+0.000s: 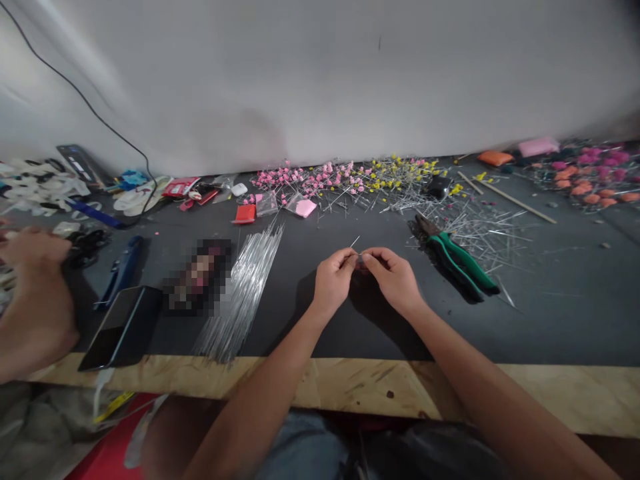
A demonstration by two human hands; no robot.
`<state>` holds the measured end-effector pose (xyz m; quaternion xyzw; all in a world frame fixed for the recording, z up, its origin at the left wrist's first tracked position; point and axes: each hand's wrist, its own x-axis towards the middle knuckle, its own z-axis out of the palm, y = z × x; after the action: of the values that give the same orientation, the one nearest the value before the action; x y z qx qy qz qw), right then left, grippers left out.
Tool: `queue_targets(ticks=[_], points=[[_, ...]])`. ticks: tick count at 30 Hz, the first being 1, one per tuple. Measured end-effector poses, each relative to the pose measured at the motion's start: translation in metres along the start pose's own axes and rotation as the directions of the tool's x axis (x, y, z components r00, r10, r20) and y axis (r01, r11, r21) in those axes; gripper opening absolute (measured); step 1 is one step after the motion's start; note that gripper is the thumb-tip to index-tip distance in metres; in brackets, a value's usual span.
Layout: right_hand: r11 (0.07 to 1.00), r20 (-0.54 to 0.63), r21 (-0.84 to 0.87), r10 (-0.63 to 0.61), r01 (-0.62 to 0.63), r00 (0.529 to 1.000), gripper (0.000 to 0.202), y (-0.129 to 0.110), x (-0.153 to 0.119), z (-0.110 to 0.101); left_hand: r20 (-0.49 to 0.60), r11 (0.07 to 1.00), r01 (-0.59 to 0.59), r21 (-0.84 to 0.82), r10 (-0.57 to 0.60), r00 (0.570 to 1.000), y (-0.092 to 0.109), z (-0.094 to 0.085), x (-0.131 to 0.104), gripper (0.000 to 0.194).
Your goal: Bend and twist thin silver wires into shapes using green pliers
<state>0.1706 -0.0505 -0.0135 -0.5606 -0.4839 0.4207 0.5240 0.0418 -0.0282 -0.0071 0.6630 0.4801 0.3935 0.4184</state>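
Note:
My left hand [334, 279] and my right hand [393, 277] meet over the dark tabletop, fingertips pinched close together. Between them is a short thin metal wire [355, 241], its free end sticking up past the left fingers. Whatever else the fingertips may hold is too small to make out. Left of my hands lies a bundle of long straight wires [245, 287]. On the right, green-handled pliers [453, 260] rest beside a loose heap of short wire pieces [493, 233].
Wires tipped with pink balls [310, 177] and yellow balls [400, 172] line the back. Orange and magenta ones [595, 177] lie far right. A phone [120, 327] and a blue stapler-like tool [120, 270] are at left, near another person's arm [37, 300].

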Motion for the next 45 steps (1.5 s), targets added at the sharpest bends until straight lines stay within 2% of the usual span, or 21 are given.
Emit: queue_targets(ticks=[10,20,30,33,38,41,45], points=[[0.999,-0.048,0.036,0.038,-0.036,0.998,0.021,-0.001,0.0,0.002,-0.019,0.997,0.048,-0.057,-0.049,0.999,0.0,0.002,0.0,0.025],[0.997,-0.094,-0.073,-0.004,-0.003,0.996,0.017,0.001,-0.001,0.002,-0.021,0.999,-0.002,0.055,0.003,1.0,0.002,0.002,-0.003,0.023],[0.979,-0.096,-0.205,-0.031,0.011,0.995,0.018,-0.003,-0.001,0.001,-0.018,0.996,0.005,0.094,-0.003,1.0,0.004,0.001,-0.003,0.021],[0.974,-0.087,-0.224,-0.041,0.02,0.995,0.017,-0.003,-0.001,0.001,-0.025,0.999,0.026,0.038,-0.025,0.999,0.003,0.002,-0.002,0.018],[0.983,-0.091,-0.183,-0.013,-0.004,0.996,0.015,-0.001,0.001,0.0,-0.035,0.981,0.13,-0.145,-0.136,0.99,-0.002,0.005,0.0,0.016],[0.996,-0.105,-0.077,0.034,-0.042,0.994,0.015,0.0,0.004,-0.002,-0.035,0.942,0.185,-0.281,-0.202,0.979,-0.006,0.005,0.001,0.02],[0.981,-0.079,0.173,0.103,-0.088,0.992,0.014,0.002,0.006,-0.003,-0.046,0.893,0.174,-0.414,-0.211,0.976,-0.007,0.005,0.002,0.018]])
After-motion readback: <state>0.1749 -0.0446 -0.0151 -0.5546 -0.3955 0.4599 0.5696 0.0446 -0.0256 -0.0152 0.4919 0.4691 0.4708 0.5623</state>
